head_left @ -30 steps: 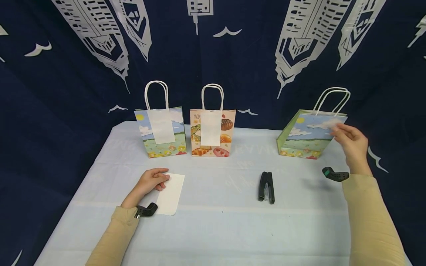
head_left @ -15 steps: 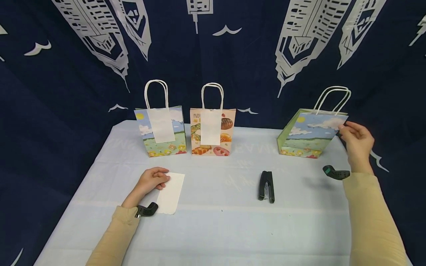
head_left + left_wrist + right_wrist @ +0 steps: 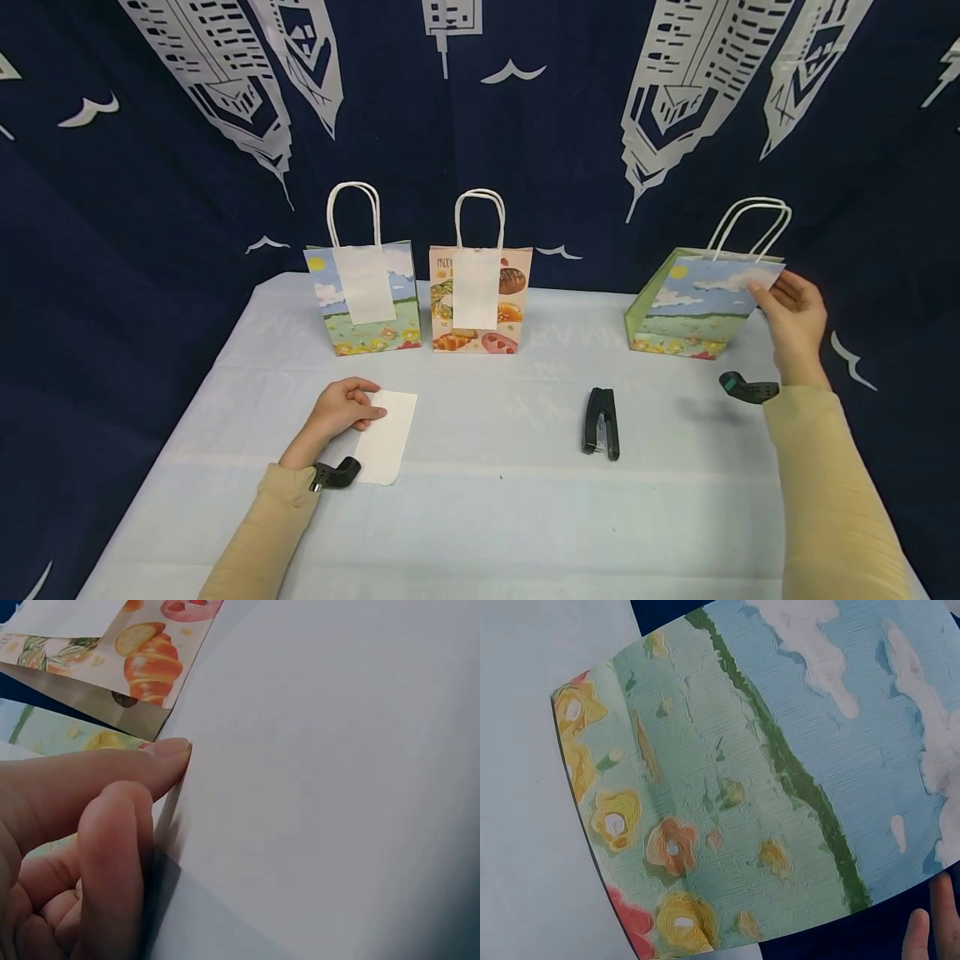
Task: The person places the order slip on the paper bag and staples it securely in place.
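Observation:
My right hand (image 3: 797, 321) pinches the upper right edge of a gift bag (image 3: 701, 304), its thumb on the front and the other fingers partly hidden behind. This bag has a sky-and-meadow print and white twisted handles. The same bag (image 3: 727, 787) fills much of the right wrist view, fingertips (image 3: 941, 907) at its lower right edge. On the table, my left hand (image 3: 341, 410) lies loosely bent at the left edge of a blank white card (image 3: 386, 450), its thumb overlapping the card. The left wrist view shows the hand (image 3: 90, 802) with one finger stretched out.
Two bags with white cards on their fronts stand at the back: a meadow-print bag (image 3: 375, 333) and a bread-print bag (image 3: 487, 342). A black stapler (image 3: 601, 423) lies on the white-covered table (image 3: 525, 533). A dark blue curtain (image 3: 480, 142) hangs behind.
My right thumb moves off the bag's front toward its edge, then back onto the front. My left thumb reaches slightly farther over the white card. The bags and stapler stay put.

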Tool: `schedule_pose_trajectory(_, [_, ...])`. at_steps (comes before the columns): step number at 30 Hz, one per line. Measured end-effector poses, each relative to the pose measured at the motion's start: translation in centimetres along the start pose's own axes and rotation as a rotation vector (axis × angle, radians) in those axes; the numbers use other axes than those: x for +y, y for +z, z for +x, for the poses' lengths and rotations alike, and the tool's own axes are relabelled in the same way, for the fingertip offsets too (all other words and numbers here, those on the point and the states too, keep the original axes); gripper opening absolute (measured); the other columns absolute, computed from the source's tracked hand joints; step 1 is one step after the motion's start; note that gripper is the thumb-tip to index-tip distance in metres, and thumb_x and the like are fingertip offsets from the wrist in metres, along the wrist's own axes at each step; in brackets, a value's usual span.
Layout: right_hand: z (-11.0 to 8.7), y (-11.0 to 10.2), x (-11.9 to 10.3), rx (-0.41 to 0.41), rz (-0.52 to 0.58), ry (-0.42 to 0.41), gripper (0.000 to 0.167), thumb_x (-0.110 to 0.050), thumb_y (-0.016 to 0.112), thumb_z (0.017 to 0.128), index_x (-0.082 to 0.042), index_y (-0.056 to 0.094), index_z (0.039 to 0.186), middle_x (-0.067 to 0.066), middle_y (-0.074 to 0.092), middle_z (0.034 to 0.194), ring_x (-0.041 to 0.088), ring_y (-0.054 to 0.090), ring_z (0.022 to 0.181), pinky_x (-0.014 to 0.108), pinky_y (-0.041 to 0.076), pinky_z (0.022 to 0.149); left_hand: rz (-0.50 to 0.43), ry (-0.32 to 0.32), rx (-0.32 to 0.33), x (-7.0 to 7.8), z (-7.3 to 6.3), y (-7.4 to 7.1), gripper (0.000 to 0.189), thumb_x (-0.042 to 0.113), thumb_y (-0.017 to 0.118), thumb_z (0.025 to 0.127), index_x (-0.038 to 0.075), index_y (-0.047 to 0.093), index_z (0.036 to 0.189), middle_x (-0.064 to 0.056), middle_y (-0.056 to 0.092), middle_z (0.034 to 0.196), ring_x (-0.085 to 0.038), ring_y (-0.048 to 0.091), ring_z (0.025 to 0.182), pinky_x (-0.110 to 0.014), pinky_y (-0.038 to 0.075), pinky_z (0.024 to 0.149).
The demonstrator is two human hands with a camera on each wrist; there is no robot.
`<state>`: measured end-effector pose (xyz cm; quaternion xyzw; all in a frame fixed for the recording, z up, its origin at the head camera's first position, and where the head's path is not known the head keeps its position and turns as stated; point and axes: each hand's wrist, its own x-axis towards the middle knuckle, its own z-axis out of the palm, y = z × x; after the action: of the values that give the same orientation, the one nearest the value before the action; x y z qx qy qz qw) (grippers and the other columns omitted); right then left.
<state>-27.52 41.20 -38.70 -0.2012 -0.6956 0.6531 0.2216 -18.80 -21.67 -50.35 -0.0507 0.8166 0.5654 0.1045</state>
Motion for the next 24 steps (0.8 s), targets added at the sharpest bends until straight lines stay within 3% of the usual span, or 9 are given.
schedule_pose_trajectory(4, [-0.8,0.4,-0.8,-0.012,-0.004,0.037,0.068,-0.027,0.078,0.076,-0.020,0.047,0.136,-0.005,0.048,0.134,0.004,0.045,0.115,0.016,0.032,0.103,-0.002,-0.010,-0.005,0.1,0.0,0.0,0.043,0.007,0.080,0.072,-0.005,0.061,0.109,-0.003,0.056,0.064,-0.010,0.054,0.048,-0.023,0.050,0.046])
schedule_pose_trajectory(8, [0.5,-0.1,0.6,-0.050,0.000,-0.005,0.065,-0.029,0.078,0.076,-0.021,0.049,0.133,-0.005,0.049,0.135,0.006,0.046,0.116,0.017,0.033,0.102,0.005,-0.022,-0.002,0.2,-0.1,0.0,0.039,0.008,0.081,0.072,-0.004,0.063,0.105,-0.003,0.056,0.064,-0.010,0.054,0.049,-0.023,0.050,0.046])
schedule_pose_trajectory(12, [0.9,-0.2,1.3,-0.069,0.052,-0.043,0.058,-0.023,0.078,0.077,-0.020,0.052,0.129,-0.004,0.055,0.127,0.005,0.050,0.109,0.014,0.036,0.098,0.009,-0.005,0.004,0.4,-0.3,0.1,0.037,0.010,0.081,0.071,-0.004,0.064,0.100,-0.002,0.055,0.064,-0.009,0.054,0.049,-0.021,0.050,0.046])
schedule_pose_trajectory(15, [-0.1,0.2,0.4,-0.056,0.077,-0.041,0.058,-0.018,0.076,0.079,-0.016,0.049,0.131,-0.005,0.057,0.117,0.004,0.051,0.103,0.012,0.037,0.095,-0.004,0.016,0.005,0.4,-0.4,0.1,0.044,0.008,0.082,0.070,-0.006,0.060,0.107,-0.002,0.055,0.065,-0.008,0.054,0.048,-0.021,0.049,0.045])
schedule_pose_trajectory(19, [-0.8,0.4,-0.3,-0.051,0.083,-0.036,0.060,-0.014,0.072,0.083,-0.016,0.043,0.136,-0.012,0.059,0.102,0.002,0.052,0.096,0.009,0.038,0.086,-0.020,0.000,0.013,0.6,-0.3,0.2,0.056,0.003,0.081,0.070,-0.005,0.055,0.118,-0.003,0.056,0.066,-0.008,0.053,0.047,-0.020,0.049,0.045])
schedule_pose_trajectory(24, [-1.0,0.4,-0.4,-0.048,0.071,-0.033,0.060,-0.013,0.070,0.085,-0.016,0.042,0.138,-0.014,0.059,0.098,0.001,0.052,0.093,0.008,0.038,0.082,-0.003,-0.029,0.008,0.6,-0.1,0.1,0.051,0.003,0.080,0.071,-0.007,0.057,0.115,-0.002,0.056,0.065,-0.007,0.052,0.047,-0.021,0.049,0.045])
